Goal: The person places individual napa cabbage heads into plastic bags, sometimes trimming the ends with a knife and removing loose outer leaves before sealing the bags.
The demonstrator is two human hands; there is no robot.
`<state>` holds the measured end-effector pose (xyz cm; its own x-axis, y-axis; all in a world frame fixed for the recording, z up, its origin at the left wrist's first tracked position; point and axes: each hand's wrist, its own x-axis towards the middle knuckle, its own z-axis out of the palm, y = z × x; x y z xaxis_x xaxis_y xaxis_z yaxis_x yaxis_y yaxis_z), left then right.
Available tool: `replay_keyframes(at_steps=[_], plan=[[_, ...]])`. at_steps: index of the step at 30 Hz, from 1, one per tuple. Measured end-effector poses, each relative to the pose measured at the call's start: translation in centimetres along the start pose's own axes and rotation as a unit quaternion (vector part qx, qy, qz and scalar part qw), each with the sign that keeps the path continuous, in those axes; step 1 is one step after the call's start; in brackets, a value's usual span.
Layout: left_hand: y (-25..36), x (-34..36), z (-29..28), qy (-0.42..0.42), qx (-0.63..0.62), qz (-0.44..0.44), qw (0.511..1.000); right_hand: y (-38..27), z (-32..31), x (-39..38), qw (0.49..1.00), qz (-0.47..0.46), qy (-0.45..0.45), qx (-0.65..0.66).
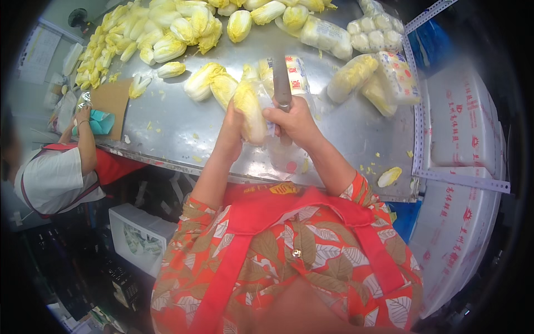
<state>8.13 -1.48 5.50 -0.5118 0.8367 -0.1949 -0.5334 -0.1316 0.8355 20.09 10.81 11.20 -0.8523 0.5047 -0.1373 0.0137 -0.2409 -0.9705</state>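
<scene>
A small yellow-and-white napa cabbage (250, 114) is upright in my left hand (231, 125), whose fingers are closed round its left side. My right hand (297, 119) grips a knife (281, 78) by the handle, its blade pointing away from me over the table. Clear plastic film lies around the cabbage and beside my right hand; whether those fingers also pinch it I cannot tell. Just beyond my hands, loose cabbages (206, 80) lie next to a printed clear plastic bag (297, 72).
A large heap of cabbages (161, 33) covers the metal table's (167, 106) far left. Bagged cabbages (353, 78) lie to the right, with a loose cabbage (389, 177) at the near edge. White printed boxes (461, 122) stand beyond a perforated metal post. A co-worker's hand (83, 114) is at the left.
</scene>
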Motion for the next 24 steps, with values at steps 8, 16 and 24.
replay_keyframes(at_steps=[8, 16, 24], plan=[[0.7, 0.0, 1.9, 0.062, 0.157, 0.084, 0.982, -0.1, -2.3, 1.0, 0.995, -0.024, 0.061, -0.082], [1.5, 0.4, 1.6, 0.057, 0.178, 0.112, 0.976, 1.2, -1.4, -0.4, 0.991, 0.044, -0.014, -0.125], [3.2, -0.9, 3.2, -0.018, 0.127, 0.13, 0.983, 2.0, -1.0, -0.9, 0.986, -0.041, 0.073, -0.146]])
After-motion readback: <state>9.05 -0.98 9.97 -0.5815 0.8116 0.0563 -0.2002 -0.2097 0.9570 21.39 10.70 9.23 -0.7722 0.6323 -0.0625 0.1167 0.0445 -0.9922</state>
